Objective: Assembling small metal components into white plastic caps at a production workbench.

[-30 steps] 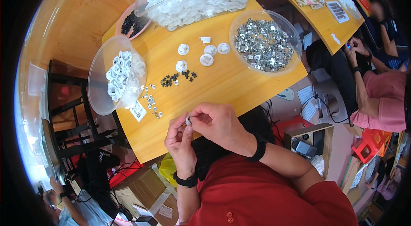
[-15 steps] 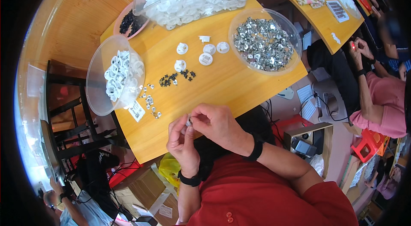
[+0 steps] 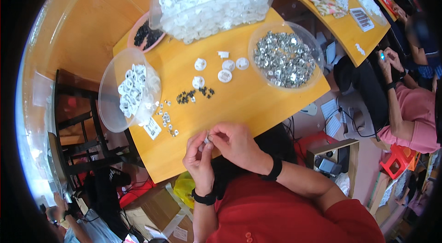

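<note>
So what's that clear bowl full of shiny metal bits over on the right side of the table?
The clear bowl is a round, see-through, plastic-looking dish standing upright near the right edge of the wooden table. It is heaped almost to the rim with small silvery metal pieces, too small to tell apart. A few white plastic rings lie just left of it on the tabletop. Neither hand touches it.
</note>
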The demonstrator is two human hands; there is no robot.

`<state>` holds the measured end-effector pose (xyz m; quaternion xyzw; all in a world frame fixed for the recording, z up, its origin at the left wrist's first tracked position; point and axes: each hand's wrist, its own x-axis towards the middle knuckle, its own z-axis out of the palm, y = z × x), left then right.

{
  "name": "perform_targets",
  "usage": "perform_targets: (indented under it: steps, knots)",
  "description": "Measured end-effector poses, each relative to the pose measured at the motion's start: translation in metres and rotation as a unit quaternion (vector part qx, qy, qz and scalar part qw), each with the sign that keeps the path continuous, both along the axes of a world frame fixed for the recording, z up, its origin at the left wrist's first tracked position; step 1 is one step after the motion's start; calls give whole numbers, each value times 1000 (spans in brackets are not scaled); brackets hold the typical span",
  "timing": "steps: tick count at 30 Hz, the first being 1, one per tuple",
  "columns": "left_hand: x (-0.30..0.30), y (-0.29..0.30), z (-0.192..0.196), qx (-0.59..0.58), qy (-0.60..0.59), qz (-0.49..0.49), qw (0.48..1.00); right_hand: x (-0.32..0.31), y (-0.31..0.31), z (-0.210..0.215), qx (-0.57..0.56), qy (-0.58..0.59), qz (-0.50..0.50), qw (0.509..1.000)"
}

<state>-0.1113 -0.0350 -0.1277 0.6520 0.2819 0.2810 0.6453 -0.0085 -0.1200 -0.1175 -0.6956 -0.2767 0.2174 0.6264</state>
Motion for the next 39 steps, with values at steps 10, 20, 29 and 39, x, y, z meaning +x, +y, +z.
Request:
perform_targets:
  steps: [10, 20, 29, 39]
  knots:
    - [2, 4, 13, -144, -22, -10, 989, 19, -19, 15, 38, 33, 15, 999]
    - [31, 83, 120, -292, -277, 68, 913, 99, 8, 33, -101, -317, -78, 940]
    - [-1, 33, 45, -281, -56, 17, 958, 107, 19, 9, -167, -329, -32, 929]
    - [4, 12, 28, -295, -51, -37, 953, 66, 18, 41, -72, 81, 198, 974]
